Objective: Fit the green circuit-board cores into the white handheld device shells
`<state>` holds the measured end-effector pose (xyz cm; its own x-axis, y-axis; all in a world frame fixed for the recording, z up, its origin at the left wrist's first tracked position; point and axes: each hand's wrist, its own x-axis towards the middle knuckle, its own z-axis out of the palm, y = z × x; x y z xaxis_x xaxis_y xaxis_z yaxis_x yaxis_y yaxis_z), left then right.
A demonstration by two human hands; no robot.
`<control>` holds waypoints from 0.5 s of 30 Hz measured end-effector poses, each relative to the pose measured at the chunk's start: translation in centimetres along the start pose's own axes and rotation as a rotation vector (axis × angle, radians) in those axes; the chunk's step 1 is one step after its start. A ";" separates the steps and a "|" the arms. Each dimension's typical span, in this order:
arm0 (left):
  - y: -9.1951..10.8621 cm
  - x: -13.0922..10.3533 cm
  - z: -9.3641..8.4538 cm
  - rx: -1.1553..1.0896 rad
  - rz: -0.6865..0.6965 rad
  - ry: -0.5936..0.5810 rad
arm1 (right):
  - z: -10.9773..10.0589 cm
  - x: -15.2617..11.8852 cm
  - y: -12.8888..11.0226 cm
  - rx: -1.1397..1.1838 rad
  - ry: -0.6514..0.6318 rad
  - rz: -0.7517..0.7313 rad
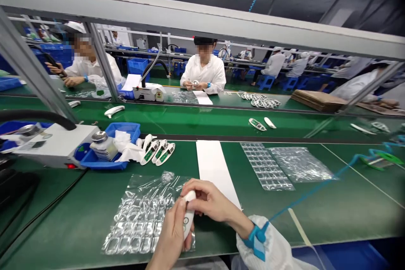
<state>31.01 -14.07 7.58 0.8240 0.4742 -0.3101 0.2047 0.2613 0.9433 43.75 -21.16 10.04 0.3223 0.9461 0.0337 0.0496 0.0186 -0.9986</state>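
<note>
My left hand [173,230] is wrapped around a white handheld device [189,221], shaped like an ear thermometer, with round button marks on its face. The fingers of my right hand [207,198] are closed on its rounded upper end; any small part between them is hidden. Beneath both hands lies a clear plastic blister sheet [136,223] with rows of square pockets, in or under a clear film. A white paper strip [215,164] runs away from me just beyond my right hand. Around my right wrist is a blue strap.
Left stand a blue tray [115,164] with a bottle [103,147], several open white housings [158,152] and a grey box [57,143]. Right lie another pocketed sheet [265,166], a plastic bag [302,163] and a blue coiled cord [316,185]. A green conveyor [190,120] carries parts; a co-worker [204,67] sits beyond.
</note>
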 end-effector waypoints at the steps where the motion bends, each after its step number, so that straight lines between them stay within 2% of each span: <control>1: 0.2 0.2 -0.3 0.021 -0.002 0.013 | -0.4 0.4 -0.1 -0.005 -0.032 0.014; 3: 0.8 0.8 -1.1 0.111 0.047 0.073 | -1.6 1.6 0.0 -0.031 -0.031 0.032; 6: 2.3 1.3 -2.6 0.220 0.136 0.230 | -5.3 5.2 1.1 -0.072 0.126 0.045; 8: 3.4 1.3 -3.4 0.211 0.111 0.292 | -8.8 8.4 2.2 -0.109 0.291 0.031; 11: 4.7 0.8 -4.0 0.171 0.012 0.320 | -14.5 13.0 3.7 -0.189 0.541 0.014; 13: 5.0 0.5 -4.0 0.166 -0.037 0.338 | -18.1 14.9 4.6 -0.267 0.679 0.036; 15: 4.7 0.5 -4.2 0.175 -0.032 0.377 | -21.5 15.5 5.4 -0.376 0.805 0.094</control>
<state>30.19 -9.10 11.40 0.5711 0.7513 -0.3307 0.3405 0.1498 0.9282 69.30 -13.35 6.01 0.8995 0.4223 0.1122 0.2508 -0.2887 -0.9240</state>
